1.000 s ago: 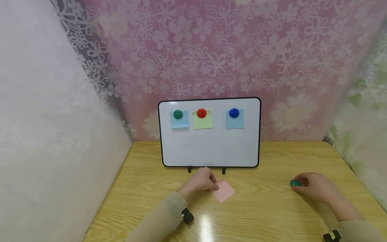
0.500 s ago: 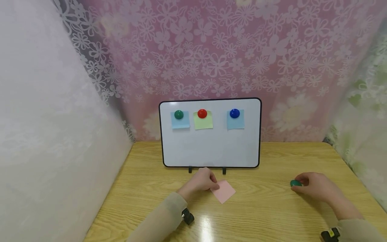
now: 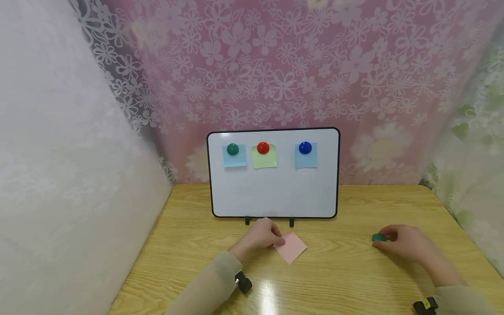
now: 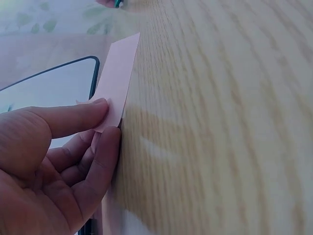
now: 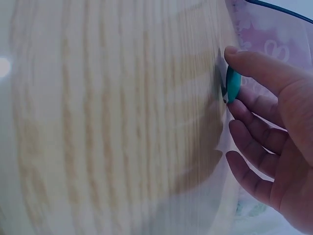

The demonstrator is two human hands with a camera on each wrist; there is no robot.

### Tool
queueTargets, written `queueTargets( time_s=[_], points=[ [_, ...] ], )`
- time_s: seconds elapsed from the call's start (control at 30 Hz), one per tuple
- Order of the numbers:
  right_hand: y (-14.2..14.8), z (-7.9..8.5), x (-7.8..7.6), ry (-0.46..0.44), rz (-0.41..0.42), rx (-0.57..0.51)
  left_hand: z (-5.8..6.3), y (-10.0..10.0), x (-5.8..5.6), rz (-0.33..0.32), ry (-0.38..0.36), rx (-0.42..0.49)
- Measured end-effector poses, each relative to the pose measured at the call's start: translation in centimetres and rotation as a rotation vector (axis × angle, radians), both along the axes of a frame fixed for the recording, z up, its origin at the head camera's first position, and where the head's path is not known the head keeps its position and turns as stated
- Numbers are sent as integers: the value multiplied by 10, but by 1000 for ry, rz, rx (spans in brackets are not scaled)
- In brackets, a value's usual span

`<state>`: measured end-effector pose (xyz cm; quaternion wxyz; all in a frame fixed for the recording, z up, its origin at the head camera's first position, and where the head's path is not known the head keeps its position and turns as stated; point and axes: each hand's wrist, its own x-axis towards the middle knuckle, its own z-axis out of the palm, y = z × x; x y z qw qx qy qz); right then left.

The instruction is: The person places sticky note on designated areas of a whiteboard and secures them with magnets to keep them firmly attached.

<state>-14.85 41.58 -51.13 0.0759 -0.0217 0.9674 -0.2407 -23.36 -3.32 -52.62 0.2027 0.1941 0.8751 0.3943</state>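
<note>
In the head view my left hand (image 3: 261, 235) pinches a pink sticky note (image 3: 291, 248) by its left corner, low over the table. The left wrist view shows the thumb on one face of the note (image 4: 117, 73) and the forefinger behind it. Over at the right, my right hand (image 3: 409, 245) holds a round green magnet (image 3: 379, 237) between thumb and fingers. Seen from the right wrist, the green magnet (image 5: 233, 84) stands edge-on between thumb and forefinger, its flat side toward the tabletop, while the other fingers are loosely bent.
A whiteboard (image 3: 275, 192) stands upright on small black feet behind the hands. Along its top, a green magnet (image 3: 232, 149) and a blue magnet (image 3: 305, 148) pin blue notes, and a red magnet (image 3: 263, 148) pins a yellow-green note. Patterned cloth (image 3: 275, 65) hangs behind the wooden table (image 3: 189, 262).
My right hand has shifted slightly left with the green magnet in its fingers. The left hand and the pink sticky note stay almost where they were.
</note>
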Motion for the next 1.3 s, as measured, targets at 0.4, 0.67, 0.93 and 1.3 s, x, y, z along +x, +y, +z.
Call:
queueTargets(
  time_s=[0.4,0.67,0.93,1.3],
  points=[
    [-17,-4,-2,53,-18,-29,-3,-3,0,80,-50,83],
    [-34,-5,-6,91,-29,-55,-1,-4,1,113,-58,106],
    [-56,-3,-10,131,-22,-94,0,-5,4,139,-59,131],
    [-85,2,-18,189,-11,-148,0,-7,8,148,-49,166]
  ],
)
